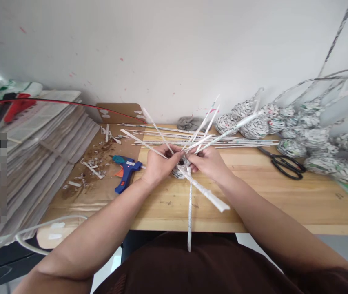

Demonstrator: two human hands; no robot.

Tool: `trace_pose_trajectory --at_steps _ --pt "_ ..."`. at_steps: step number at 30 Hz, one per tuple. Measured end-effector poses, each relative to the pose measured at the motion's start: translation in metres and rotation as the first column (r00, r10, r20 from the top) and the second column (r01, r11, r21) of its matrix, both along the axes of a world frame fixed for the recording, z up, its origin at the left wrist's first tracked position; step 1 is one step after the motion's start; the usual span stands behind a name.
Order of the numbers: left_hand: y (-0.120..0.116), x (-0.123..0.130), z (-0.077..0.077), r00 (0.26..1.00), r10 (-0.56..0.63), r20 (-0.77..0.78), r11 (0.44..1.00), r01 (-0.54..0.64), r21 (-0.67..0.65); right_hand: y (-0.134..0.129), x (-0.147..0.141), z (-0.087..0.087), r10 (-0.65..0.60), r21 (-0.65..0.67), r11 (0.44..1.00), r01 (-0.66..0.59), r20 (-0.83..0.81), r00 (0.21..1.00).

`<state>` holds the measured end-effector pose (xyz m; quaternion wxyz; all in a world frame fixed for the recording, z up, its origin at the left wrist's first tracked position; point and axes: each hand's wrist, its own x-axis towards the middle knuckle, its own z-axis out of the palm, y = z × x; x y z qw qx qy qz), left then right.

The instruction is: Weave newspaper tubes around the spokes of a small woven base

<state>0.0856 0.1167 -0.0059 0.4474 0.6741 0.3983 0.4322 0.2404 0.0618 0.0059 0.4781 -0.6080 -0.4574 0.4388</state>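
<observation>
Between my hands, above the wooden table, is a small round weaving of rolled newspaper tubes (180, 172). Several loose tube ends fan out from it, one thick tube (207, 194) pointing toward my front right and a thin one (189, 216) toward my body. My left hand (160, 164) grips the weaving's left side, thumb on top. My right hand (208, 163) is closed at its right side, fingers pinching around a paper tube. The exact contact of the fingertips is partly hidden by the tubes.
Loose paper tubes (247, 143) lie behind my hands. A blue glue gun (127, 173) rests at left by paper scraps and a tall newspaper stack (54, 134). Black scissors (287, 165) and several woven paper balls (317, 141) are at right. A wall stands behind.
</observation>
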Motion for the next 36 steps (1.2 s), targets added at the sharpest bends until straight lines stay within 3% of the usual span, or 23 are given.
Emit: trace_pose_trajectory --at_steps 6,16,19,23,27,31,36 --pt "0.004 -0.005 0.004 0.996 -0.07 0.063 0.977 0.082 -0.198 -0.005 -0.002 0.002 0.004 0.048 0.999 -0.011 0.159 0.987" --pt "-0.003 -0.003 0.005 0.984 0.047 -0.172 0.994 -0.029 0.105 -0.009 -0.013 0.0 -0.079 0.187 0.982 0.0 0.413 0.907" --pt "-0.004 -0.003 0.006 0.988 0.054 -0.146 0.994 -0.039 0.105 -0.008 -0.011 -0.001 -0.048 0.181 0.983 -0.013 0.33 0.943" --pt "0.0 -0.005 0.007 0.999 0.003 -0.052 0.997 -0.007 -0.074 -0.002 -0.006 -0.008 0.052 0.1 0.993 -0.058 0.061 0.997" --pt "0.003 -0.009 0.007 0.994 -0.1 0.034 0.974 0.104 -0.2 0.003 0.0 -0.016 0.013 0.085 0.996 -0.019 0.077 0.997" --pt "0.003 -0.008 0.006 0.99 -0.11 0.089 0.974 0.125 -0.187 0.003 0.002 -0.015 0.0 0.022 1.0 0.0 0.03 1.0" --pt "-0.001 -0.006 0.007 0.99 -0.119 0.079 0.976 0.131 -0.173 -0.002 0.0 -0.002 0.021 0.044 0.999 -0.02 -0.016 1.0"
